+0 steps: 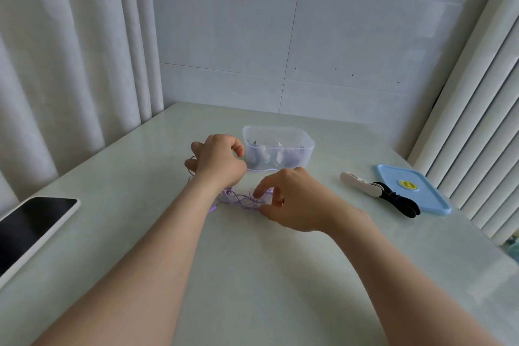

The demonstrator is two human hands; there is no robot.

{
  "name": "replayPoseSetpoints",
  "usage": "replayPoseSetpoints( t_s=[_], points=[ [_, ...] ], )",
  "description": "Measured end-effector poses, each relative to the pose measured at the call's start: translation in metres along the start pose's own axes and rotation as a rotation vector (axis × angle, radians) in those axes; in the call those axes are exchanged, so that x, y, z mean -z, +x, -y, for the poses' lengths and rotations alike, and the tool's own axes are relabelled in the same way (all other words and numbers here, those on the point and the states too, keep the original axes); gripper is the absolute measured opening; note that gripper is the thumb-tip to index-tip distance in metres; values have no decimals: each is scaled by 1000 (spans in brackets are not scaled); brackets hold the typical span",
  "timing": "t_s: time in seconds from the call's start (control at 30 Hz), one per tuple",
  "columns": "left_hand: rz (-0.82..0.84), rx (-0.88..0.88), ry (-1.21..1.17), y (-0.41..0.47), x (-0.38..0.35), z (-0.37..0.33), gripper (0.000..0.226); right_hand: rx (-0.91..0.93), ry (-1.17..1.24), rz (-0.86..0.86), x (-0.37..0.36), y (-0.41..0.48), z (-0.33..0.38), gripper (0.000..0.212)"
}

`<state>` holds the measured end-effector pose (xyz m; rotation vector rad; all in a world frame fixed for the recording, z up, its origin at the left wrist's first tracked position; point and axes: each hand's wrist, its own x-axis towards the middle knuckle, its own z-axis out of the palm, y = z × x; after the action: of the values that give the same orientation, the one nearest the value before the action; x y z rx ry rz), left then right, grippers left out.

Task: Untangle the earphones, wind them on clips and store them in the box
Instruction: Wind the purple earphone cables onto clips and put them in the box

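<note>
Two bare hands at tangled lilac earphone cable (242, 201) on pale glossy table (252, 275), just before clear plastic box (278, 146). Left hand (217, 161) raised, fingers curled round cable strand. Right hand (292, 202) thumb and forefinger pinching tangle. White plastic clip (361, 182) and black plastic clip (398, 201) touching light-blue plastic lid (421, 191).

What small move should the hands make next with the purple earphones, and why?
Probably the right hand should draw one loop out of the purple earphones while the left hand holds its strand taut. The cable lies tangled on the table between the hands, the right fingers pinch at it, and the clips lie unused beside the lid.
</note>
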<state>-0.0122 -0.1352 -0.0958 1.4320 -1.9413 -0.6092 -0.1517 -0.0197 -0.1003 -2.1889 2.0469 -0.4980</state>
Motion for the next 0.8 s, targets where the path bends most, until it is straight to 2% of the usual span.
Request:
replayPoseSetpoints(
  t_s=[0.13,0.23,0.3,0.37,0.5,0.6,0.7,0.8],
  points=[
    [-46,-105,5,0,0,4,40,-23,-29,-5,1,1,-8,22],
    [-19,-206,-36,-1,2,3,43,-59,-28,-54,5,2,-13,14],
    [3,-254,-41,-4,1,0,38,-104,40,-100,8,4,-16,7],
    [19,-284,42,-8,1,-3,31,-123,59,-148,9,5,-18,14],
    [135,-297,185,-9,2,-5,14,-148,-100,-161,5,6,-26,34],
    [241,-359,184,-10,1,-3,17,-227,-114,-218,6,7,-34,29],
    [218,-392,171,-8,1,0,5,-278,-97,-250,9,7,-38,28],
    [166,-400,155,-6,3,1,10,-309,-119,-240,9,8,-39,24]
  ],
)
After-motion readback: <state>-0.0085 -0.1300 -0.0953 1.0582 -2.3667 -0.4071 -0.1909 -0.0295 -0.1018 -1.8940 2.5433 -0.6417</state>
